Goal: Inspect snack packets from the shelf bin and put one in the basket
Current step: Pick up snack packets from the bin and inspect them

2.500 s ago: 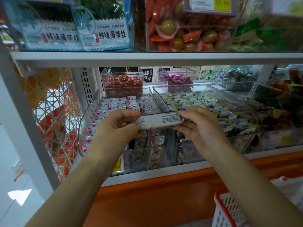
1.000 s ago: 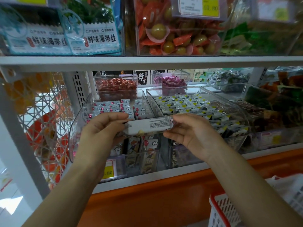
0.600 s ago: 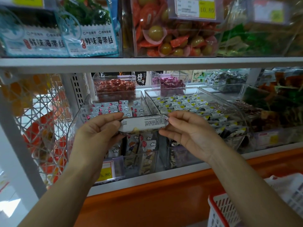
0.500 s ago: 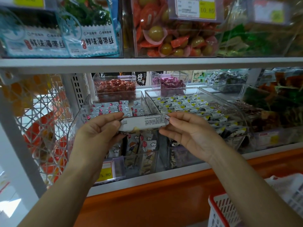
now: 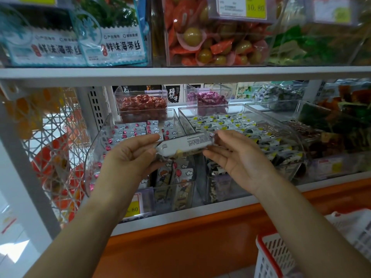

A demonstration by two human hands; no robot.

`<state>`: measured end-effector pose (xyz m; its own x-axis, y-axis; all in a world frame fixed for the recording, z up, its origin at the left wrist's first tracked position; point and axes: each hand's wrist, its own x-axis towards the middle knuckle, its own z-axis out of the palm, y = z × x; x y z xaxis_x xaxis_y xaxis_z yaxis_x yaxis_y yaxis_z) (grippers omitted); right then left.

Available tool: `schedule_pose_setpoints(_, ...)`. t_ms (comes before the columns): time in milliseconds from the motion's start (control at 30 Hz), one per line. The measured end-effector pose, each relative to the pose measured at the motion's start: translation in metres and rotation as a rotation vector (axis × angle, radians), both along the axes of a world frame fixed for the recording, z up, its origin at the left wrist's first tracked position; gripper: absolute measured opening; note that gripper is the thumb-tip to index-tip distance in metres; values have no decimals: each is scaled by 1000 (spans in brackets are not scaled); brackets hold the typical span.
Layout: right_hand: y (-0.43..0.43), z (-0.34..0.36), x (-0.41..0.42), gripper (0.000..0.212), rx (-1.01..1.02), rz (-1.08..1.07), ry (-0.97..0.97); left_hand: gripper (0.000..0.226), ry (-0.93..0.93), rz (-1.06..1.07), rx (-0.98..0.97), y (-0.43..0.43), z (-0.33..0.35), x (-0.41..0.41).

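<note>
A small white snack packet [image 5: 185, 144] with fine print on its back is held level in front of the clear shelf bin [image 5: 96, 149], which is filled with white packets marked with clouds and red spots. My left hand [image 5: 130, 157] pinches the packet's left end between thumb and fingers. My right hand [image 5: 236, 157] pinches its right end with thumb and fingertips, palm turned up. The white basket with a red rim [image 5: 271, 257] stands at the lower right, partly out of frame.
A second clear bin [image 5: 291, 133] of yellow-marked packets sits to the right. Small tubs of red sweets [image 5: 140, 105] and purple sweets [image 5: 208, 98] stand behind. An upper shelf edge [image 5: 180, 74] carries seaweed packs and wrapped plums. An orange ledge [image 5: 180, 237] runs below.
The packet and both hands stay almost in place. The right fingers have opened a little, with the palm turned more upward. The view has drifted slightly.
</note>
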<state>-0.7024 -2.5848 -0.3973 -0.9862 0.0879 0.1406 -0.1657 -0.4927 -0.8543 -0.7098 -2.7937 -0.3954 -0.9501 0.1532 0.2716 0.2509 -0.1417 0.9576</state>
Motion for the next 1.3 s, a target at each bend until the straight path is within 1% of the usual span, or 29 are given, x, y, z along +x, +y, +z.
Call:
schedule_pose_setpoints(67,-2,-1,0,29,99,11,74,27,-13,30,2,-1,1,1)
schedule_pose_setpoints(100,-5,-1,0,32,161,-3,99,27,-22,39,1,-2,1,1)
schedule_pose_setpoints(133,-7,-3,0,32,216,-23,120,27,-32,47,1,-3,2,1)
schedule_pose_setpoints(200,-11,-5,-1,24,260,-83,131,27,-27,88,-28,-5,2,2)
schedule_pose_setpoints(233,-13,-5,-2,19,265,-120,133,27,29,148,-112,-7,2,1)
schedule_pose_setpoints(267,-14,-6,-4,13,280,-153,138,28,123,227,-255,-10,0,0)
schedule_pose_setpoints(300,-15,-5,-4,7,312,-176,147,29,225,295,-428,-13,-1,-1)
schedule_pose_setpoints(333,-16,-5,-4,6,378,-197,164,31,308,338,-601,-17,-2,-1)
schedule_pose_setpoints(400,-20,-4,-3,9,554,-229,204,32,414,332,-906,-23,-7,-5)
schedule_pose_setpoints(467,-24,-2,-2,11,722,-264,242,34,459,267,-1162,-27,-14,-9)
schedule_pose_setpoints(533,-29,-1,-1,10,886,-293,288,37,440,219,-1288,-30,-19,-12)
schedule_pose_setpoints(600,-37,-1,0,11,985,-291,328,38,427,206,-1307,-31,-21,-13)
schedule_pose_setpoints(700,-53,-4,1,16,1166,-285,405,37,444,220,-1253,-30,-20,-13)
schedule_pose_setpoints(767,-63,-7,-3,27,1342,-334,468,34,453,220,-1206,-29,-20,-12)
schedule_pose_setpoints(833,-69,-10,-6,34,1472,-396,532,31,461,205,-1164,-28,-18,-12)
schedule_pose_setpoints(900,-74,-13,-6,34,1598,-403,546,26,458,193,-1123,-28,-18,-13)
schedule_pose_setpoints(1000,-75,-18,-4,22,1761,-333,573,27,452,211,-1089,-29,-18,-15)
schedule_pose_setpoints(1033,-74,-18,-4,19,1776,-306,581,29,442,217,-1085,-29,-18,-15)
schedule_pose_setpoints(1100,-71,-16,-5,21,1746,-271,569,31,427,222,-1074,-29,-17,-15)
schedule_pose_setpoints(1200,-67,-10,-11,25,1634,-256,478,31,424,216,-1069,-28,-16,-15)
schedule_pose_setpoints(1300,-68,-4,-22,23,1586,-282,410,30,428,218,-1063,-28,-15,-15)
